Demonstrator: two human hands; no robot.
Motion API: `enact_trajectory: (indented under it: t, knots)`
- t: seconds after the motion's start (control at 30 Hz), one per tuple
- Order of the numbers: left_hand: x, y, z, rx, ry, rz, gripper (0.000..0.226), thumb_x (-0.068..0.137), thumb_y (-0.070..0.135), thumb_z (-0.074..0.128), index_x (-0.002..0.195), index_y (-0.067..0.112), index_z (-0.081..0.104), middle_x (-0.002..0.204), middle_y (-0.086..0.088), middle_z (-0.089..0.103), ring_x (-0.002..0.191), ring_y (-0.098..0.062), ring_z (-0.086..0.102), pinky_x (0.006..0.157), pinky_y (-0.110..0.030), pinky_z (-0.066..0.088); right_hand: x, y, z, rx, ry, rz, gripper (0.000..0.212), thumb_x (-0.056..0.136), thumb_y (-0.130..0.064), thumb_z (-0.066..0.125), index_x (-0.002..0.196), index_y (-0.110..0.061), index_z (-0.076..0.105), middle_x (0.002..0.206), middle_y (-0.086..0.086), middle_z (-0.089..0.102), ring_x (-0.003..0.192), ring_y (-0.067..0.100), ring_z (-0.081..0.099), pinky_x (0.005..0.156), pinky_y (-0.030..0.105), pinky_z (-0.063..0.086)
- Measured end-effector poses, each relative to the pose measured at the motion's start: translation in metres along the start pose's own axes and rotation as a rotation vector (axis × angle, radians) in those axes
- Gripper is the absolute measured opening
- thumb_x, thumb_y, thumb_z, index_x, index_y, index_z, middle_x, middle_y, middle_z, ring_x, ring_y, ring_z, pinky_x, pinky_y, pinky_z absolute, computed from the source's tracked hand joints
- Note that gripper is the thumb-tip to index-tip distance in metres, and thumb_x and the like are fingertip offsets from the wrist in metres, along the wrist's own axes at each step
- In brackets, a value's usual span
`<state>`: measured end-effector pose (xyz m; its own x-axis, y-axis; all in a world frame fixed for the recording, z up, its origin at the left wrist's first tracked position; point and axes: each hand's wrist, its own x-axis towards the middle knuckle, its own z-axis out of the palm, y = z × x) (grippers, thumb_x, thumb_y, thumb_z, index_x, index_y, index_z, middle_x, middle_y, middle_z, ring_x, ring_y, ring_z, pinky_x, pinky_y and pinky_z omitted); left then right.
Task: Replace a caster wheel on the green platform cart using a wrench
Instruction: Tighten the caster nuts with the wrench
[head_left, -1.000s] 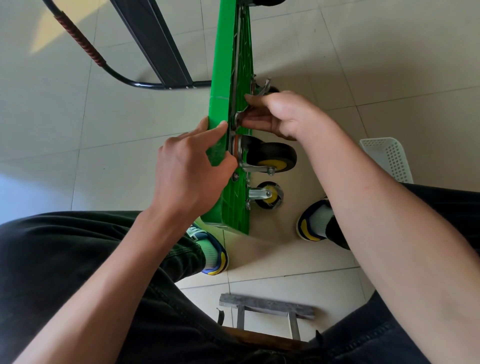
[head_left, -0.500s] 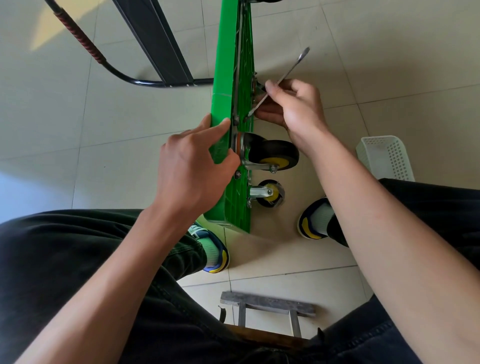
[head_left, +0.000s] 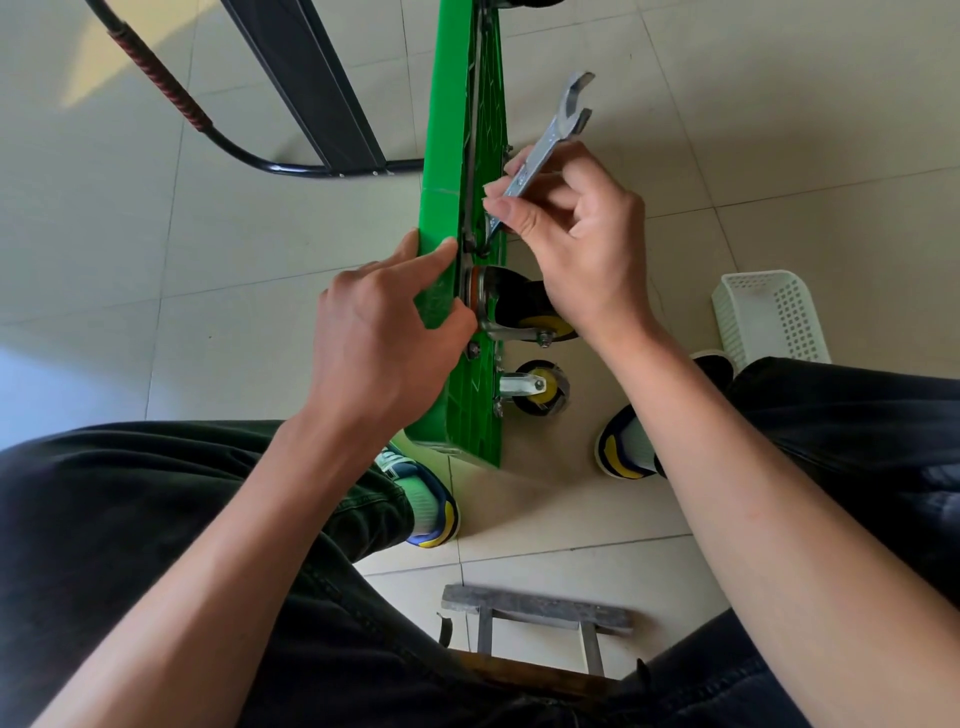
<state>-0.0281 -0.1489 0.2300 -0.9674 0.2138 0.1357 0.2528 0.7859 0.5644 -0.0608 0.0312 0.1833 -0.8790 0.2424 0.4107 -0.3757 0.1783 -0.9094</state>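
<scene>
The green platform cart (head_left: 441, 130) stands on its edge on the tiled floor, wheels pointing right. My left hand (head_left: 379, 338) grips the cart's edge beside the caster wheel (head_left: 519, 306), a black and yellow wheel in a metal bracket. My right hand (head_left: 576, 234) pinches a silver open-end wrench (head_left: 550, 145). The wrench's lower end sits at a bolt above the caster plate, and its upper jaw points up and right. A second caster (head_left: 540, 389) is mounted lower on the cart.
The cart's black folded handle (head_left: 249, 150) lies on the floor to the left. A white perforated basket (head_left: 769, 312) stands at the right. My two shoes (head_left: 431, 509) flank the cart's near end. A small wooden stool (head_left: 535, 613) is under me.
My right hand has lifted off the bolt area and swung the wrench outward, so its free jaw now points up and right. My left hand has kept its hold on the cart.
</scene>
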Motion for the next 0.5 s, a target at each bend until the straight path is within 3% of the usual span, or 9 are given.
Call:
enact_trajectory:
  t: [0.27, 0.43, 0.5]
  knots:
    - [0.000, 0.001, 0.000, -0.018, 0.004, 0.027, 0.051, 0.083, 0.023, 0.068, 0.134, 0.021, 0.067, 0.139, -0.016, 0.060, 0.113, -0.030, 0.070, 0.100, -0.037, 0.053, 0.000, 0.002, 0.009, -0.138, -0.032, -0.035, 0.023, 0.087, -0.011, 0.078, 0.105, 0.000, 0.069, 0.096, 0.004, 0.077, 0.095, 0.008, 0.075, 0.088, 0.028, 0.060]
    - [-0.001, 0.002, -0.001, -0.013, 0.017, 0.025, 0.051, 0.082, 0.017, 0.071, 0.133, 0.019, 0.067, 0.139, -0.017, 0.060, 0.109, -0.032, 0.071, 0.097, -0.037, 0.054, 0.003, 0.000, 0.016, -0.182, -0.046, -0.049, 0.021, 0.088, -0.013, 0.077, 0.105, -0.002, 0.069, 0.094, 0.004, 0.077, 0.091, 0.006, 0.075, 0.084, 0.023, 0.059]
    - [-0.001, 0.002, -0.001, -0.012, 0.014, 0.023, 0.050, 0.083, 0.016, 0.073, 0.132, 0.020, 0.067, 0.139, -0.016, 0.059, 0.110, -0.031, 0.070, 0.098, -0.033, 0.051, 0.007, 0.001, 0.016, -0.190, -0.051, -0.028, 0.021, 0.089, -0.015, 0.077, 0.104, -0.003, 0.068, 0.091, 0.000, 0.076, 0.088, 0.005, 0.074, 0.081, 0.028, 0.060]
